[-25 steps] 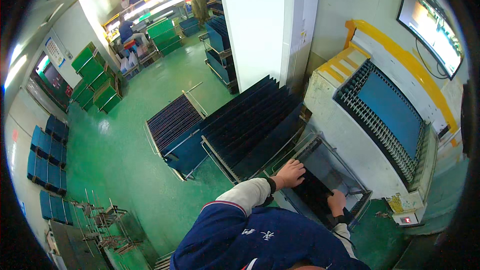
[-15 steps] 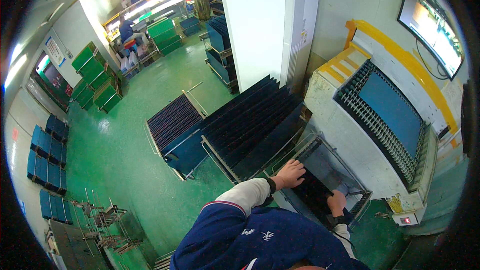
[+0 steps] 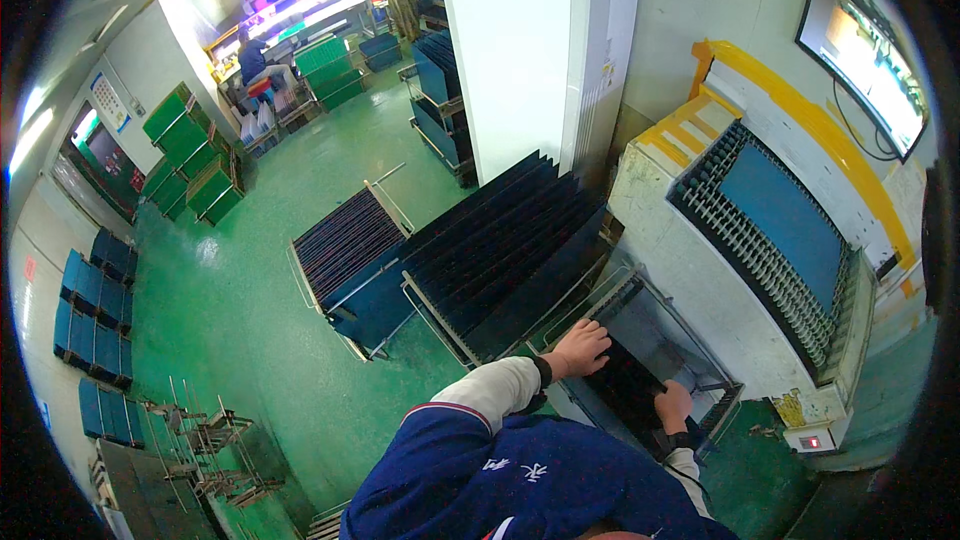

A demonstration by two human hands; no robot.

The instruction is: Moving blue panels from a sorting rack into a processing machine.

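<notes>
A metal rack stands low in front of me, with dark thin boards upright in it. My left hand is closed over the boards' left end, fingers curled across the top edge. At the right end of the same boards, my right hand is closed around the edge, its fingertips partly hidden. How many boards lie between my hands I cannot tell. Just beyond my left hand is a larger rack filled with dark boards, several of them leaning.
To the right, a roller machine carries a blue board; a screen hangs above. A white cabinet stands ahead. Another board rack, green racks and bare metal frames stand leftward. People work far back.
Both my hands stay in place on the boards. Far back, the standing person leans farther to the right.
</notes>
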